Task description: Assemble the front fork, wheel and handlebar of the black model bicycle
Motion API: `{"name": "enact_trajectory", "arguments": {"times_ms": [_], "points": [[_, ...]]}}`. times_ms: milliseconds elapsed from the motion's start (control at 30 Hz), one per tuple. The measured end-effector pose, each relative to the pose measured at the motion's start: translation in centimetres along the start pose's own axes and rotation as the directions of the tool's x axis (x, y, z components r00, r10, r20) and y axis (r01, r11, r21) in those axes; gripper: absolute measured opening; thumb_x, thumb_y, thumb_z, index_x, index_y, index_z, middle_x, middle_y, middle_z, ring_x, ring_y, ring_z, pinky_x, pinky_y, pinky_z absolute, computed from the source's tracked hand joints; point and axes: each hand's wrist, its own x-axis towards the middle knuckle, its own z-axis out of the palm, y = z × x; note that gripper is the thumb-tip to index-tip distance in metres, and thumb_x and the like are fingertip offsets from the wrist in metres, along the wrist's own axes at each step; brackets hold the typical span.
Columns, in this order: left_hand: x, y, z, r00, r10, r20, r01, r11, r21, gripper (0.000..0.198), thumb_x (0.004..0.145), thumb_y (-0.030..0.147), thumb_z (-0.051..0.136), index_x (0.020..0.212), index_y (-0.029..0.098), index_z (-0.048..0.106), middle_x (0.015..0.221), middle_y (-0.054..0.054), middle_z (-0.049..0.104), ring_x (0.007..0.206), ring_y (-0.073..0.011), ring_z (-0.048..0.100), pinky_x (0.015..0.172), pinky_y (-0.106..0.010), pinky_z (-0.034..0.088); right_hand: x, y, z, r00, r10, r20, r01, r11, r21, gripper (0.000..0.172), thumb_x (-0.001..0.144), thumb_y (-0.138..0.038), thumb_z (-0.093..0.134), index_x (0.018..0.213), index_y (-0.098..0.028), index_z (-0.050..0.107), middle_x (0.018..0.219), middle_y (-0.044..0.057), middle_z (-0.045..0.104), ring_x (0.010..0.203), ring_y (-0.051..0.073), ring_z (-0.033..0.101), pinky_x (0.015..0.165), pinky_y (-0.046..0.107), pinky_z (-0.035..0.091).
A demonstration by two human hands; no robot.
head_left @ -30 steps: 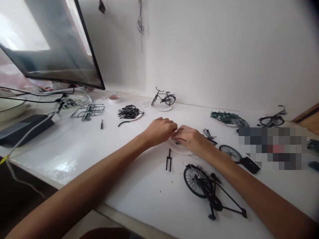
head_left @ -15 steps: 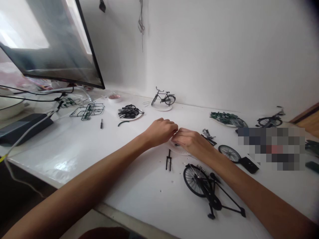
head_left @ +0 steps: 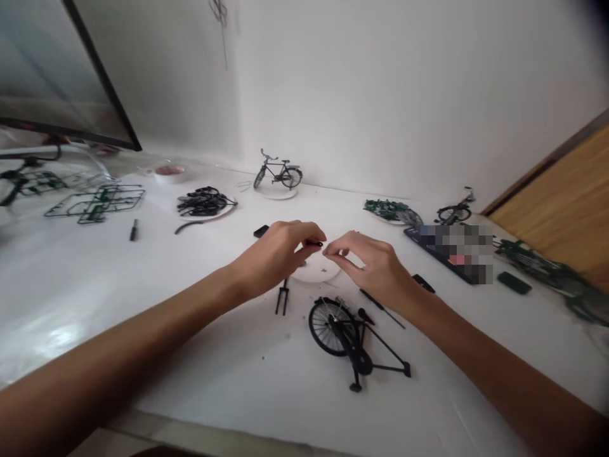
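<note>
My left hand (head_left: 288, 251) pinches a small black part (head_left: 314, 244) between thumb and fingers, too small to name further. Facing it, my right hand (head_left: 364, 254) has its thumb and fingertips pressed together; whatever may be in them is too small to make out. Both hands hover over a white plate (head_left: 316, 273) with tiny bits on it. A black model front fork (head_left: 282, 299) lies just below the left hand. Nearer to me rests a black model bicycle frame (head_left: 364, 362) on its side, with one spoked wheel (head_left: 333, 327) fitted.
An assembled model bicycle (head_left: 278, 171) stands against the wall. Plates of black parts (head_left: 205, 202) and green parts (head_left: 387, 209) lie at the back. Green sprue frames (head_left: 98, 202) and a small screwdriver (head_left: 134, 230) are at left. Another model bicycle (head_left: 454, 209) is at right, near a partly blurred dark box (head_left: 428, 244).
My hands have drawn slightly apart, so the black part in the left fingers shows. The camera view has swung to the right.
</note>
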Motion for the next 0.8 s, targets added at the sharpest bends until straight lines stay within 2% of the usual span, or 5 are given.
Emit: {"name": "enact_trajectory", "arguments": {"times_ms": [133,200,333,567,800], "points": [[-1.8,4.4,0.8,0.971,0.197,0.137,-0.149,0.943,-0.296,0.015,0.096,0.016,0.054,0.103,0.019,0.068,0.103,-0.005,0.069,0.093,-0.0145,0.065,0.082,-0.026,0.053,-4.1,-1.8,-2.6,0.977,0.193,-0.094,-0.191,0.981,0.027,0.006,0.092,-0.020,0.061,0.093,-0.025,0.064,0.088,0.003,0.070,0.082,0.018,0.066,0.075,0.033,0.053],[-2.7,6.0,1.2,0.937,0.258,0.237,-0.184,0.938,-0.294,0.023,0.098,0.012,0.046,0.105,0.019,0.067,0.107,-0.007,0.068,0.096,-0.0137,0.063,0.083,-0.025,0.051,-5.7,-2.2,-3.4,0.927,0.344,-0.147,-0.347,0.938,0.005,0.003,0.089,-0.024,0.065,0.091,-0.026,0.066,0.087,0.002,0.070,0.079,0.019,0.066,0.071,0.033,0.054],[-3.7,7.1,1.5,0.876,0.316,0.364,-0.278,0.948,-0.154,0.023,0.098,0.011,0.045,0.111,0.016,0.063,0.102,-0.007,0.067,0.091,-0.0170,0.058,0.085,-0.033,0.044,-6.9,-2.1,-4.2,0.836,0.542,-0.089,-0.543,0.840,0.012,0.005,0.086,-0.030,0.067,0.090,-0.027,0.068,0.089,0.000,0.071,0.082,0.019,0.066,0.071,0.030,0.053],[-3.5,6.7,1.4,0.892,0.248,0.377,-0.178,0.961,-0.211,0.013,0.094,0.027,0.060,0.094,0.016,0.067,0.087,-0.003,0.066,0.088,-0.0159,0.056,0.086,-0.031,0.036,-6.2,-3.3,-4.0,0.870,0.478,0.120,-0.490,0.864,0.115,0.003,0.086,-0.025,0.066,0.088,-0.026,0.068,0.083,-0.003,0.069,0.075,0.013,0.063,0.067,0.024,0.049],[-3.2,6.5,1.3,0.894,0.236,0.382,-0.149,0.958,-0.245,0.012,0.088,0.026,0.068,0.090,0.015,0.069,0.087,-0.001,0.068,0.089,-0.0138,0.057,0.090,-0.030,0.036,-6.6,-3.6,-4.0,0.887,0.443,0.131,-0.461,0.870,0.173,0.007,0.085,-0.029,0.068,0.091,-0.024,0.067,0.084,-0.003,0.070,0.075,0.012,0.062,0.069,0.024,0.049]]}}
